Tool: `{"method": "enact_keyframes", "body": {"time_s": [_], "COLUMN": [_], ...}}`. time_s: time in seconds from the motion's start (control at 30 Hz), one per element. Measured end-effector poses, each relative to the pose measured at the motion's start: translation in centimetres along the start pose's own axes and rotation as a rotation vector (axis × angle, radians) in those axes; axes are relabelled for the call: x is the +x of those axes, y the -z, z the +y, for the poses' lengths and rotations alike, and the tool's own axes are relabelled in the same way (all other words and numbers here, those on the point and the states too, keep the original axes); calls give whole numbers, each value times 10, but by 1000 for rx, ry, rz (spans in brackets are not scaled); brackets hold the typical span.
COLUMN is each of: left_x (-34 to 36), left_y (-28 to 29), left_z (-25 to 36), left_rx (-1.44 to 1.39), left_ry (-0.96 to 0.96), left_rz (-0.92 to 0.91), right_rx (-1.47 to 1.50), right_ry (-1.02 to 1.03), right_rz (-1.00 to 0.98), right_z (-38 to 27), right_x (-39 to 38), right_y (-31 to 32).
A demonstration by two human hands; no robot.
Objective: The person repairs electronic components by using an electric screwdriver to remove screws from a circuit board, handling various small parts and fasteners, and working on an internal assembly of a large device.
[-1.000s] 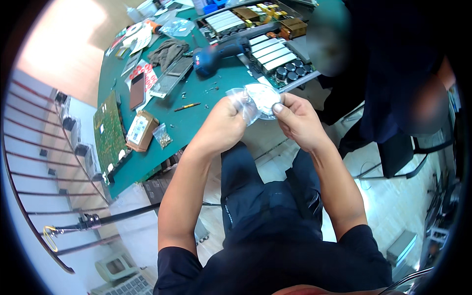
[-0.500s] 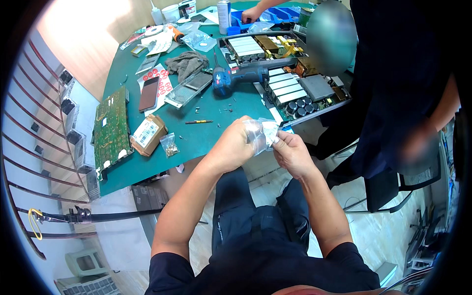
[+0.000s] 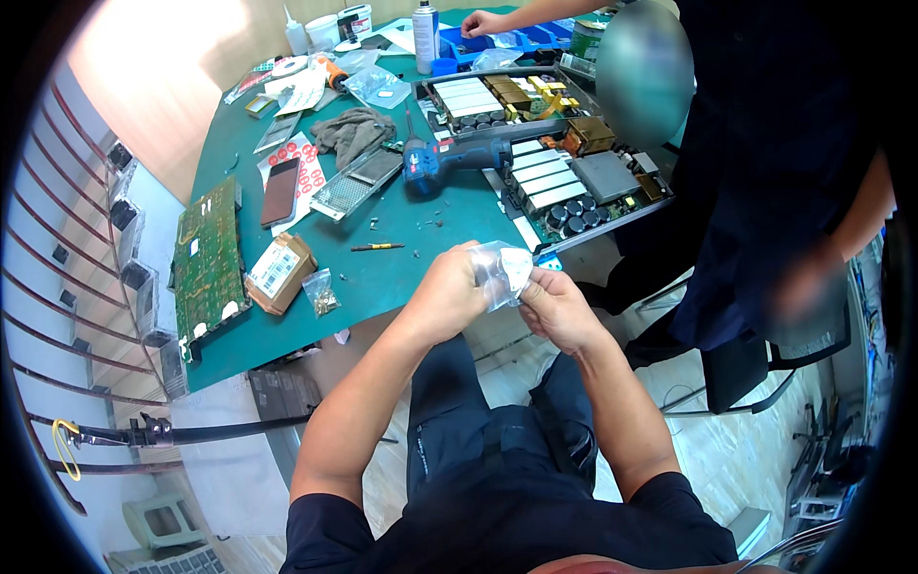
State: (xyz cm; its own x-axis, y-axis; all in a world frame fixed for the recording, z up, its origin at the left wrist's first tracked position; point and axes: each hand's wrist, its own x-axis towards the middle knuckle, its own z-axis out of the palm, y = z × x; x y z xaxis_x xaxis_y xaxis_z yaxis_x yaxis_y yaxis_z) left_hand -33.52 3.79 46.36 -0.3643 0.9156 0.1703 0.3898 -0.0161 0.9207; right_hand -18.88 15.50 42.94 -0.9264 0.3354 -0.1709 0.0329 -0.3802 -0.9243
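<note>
A small clear plastic bag with a white piece at its right side is stretched between my hands, just off the table's near edge. My left hand closes on the bag's left side. With thumb and fingers, my right hand pinches the right end by the white piece. What the bag holds, if anything, I cannot make out. On the table just beyond my left hand lie a thin yellow-and-dark tool and several tiny screws or bits. A small zip bag of brass-coloured parts lies further left.
The green table carries a blue cordless drill, open electronics units, a green circuit board, a cardboard box, a phone and a grey cloth. Across it, another person's hand hovers by blue bins.
The view has shifted slightly, so the table things sit a little further left. My hands keep hold of the bag, its white piece turned somewhat. The other person's hand has opened a little.
</note>
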Motion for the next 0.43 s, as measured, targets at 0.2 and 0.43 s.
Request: {"method": "enact_keyframes", "body": {"time_s": [0.2, 0.43], "left_x": [-1, 4], "left_y": [3, 2], "left_z": [-4, -1], "left_rx": [179, 257], "left_ry": [-43, -94], "left_rz": [45, 89], "right_rx": [94, 162], "right_ry": [5, 72], "right_rz": [75, 200], "right_z": [6, 18], "right_x": [4, 7], "right_y": [-5, -10]}}
